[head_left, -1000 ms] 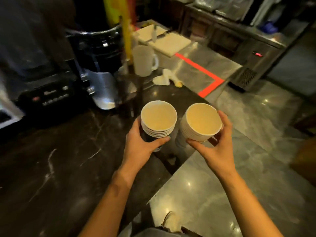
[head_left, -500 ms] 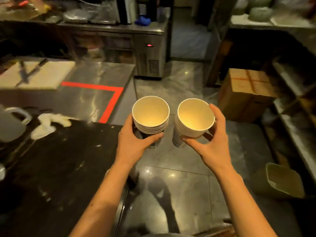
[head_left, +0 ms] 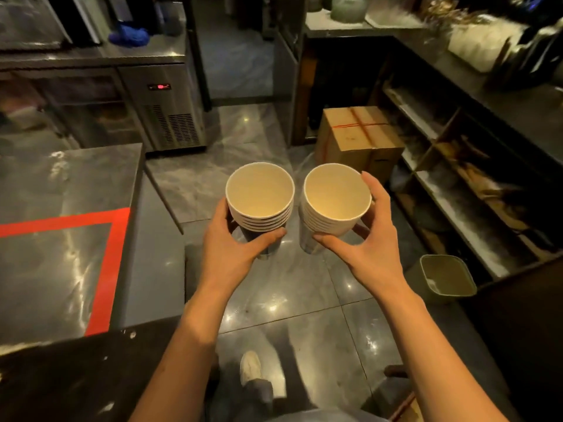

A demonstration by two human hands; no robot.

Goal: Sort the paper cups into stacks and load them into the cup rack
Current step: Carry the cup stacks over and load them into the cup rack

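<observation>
I carry two stacks of several nested white paper cups, held upright side by side over the floor. My left hand (head_left: pixel 231 254) grips the left cup stack (head_left: pixel 260 197) from below its rims. My right hand (head_left: pixel 370 248) wraps around the right cup stack (head_left: pixel 336 197), thumb under the rims and fingers on the far side. The open tops face up and both look empty inside. The two stacks almost touch. No cup rack shows in this view.
A grey counter with red tape (head_left: pixel 70 226) is at my left, a dark marble counter (head_left: pixel 76 376) at lower left. A steel fridge unit (head_left: pixel 170 114) stands ahead. A cardboard box (head_left: pixel 359 138), shelving (head_left: pixel 472 190) and a green bin (head_left: pixel 446 277) line the right.
My view has swung right, away from the dark counter and its appliances towards the floor aisle and shelves. Both hands keep the same grip on the two stacks.
</observation>
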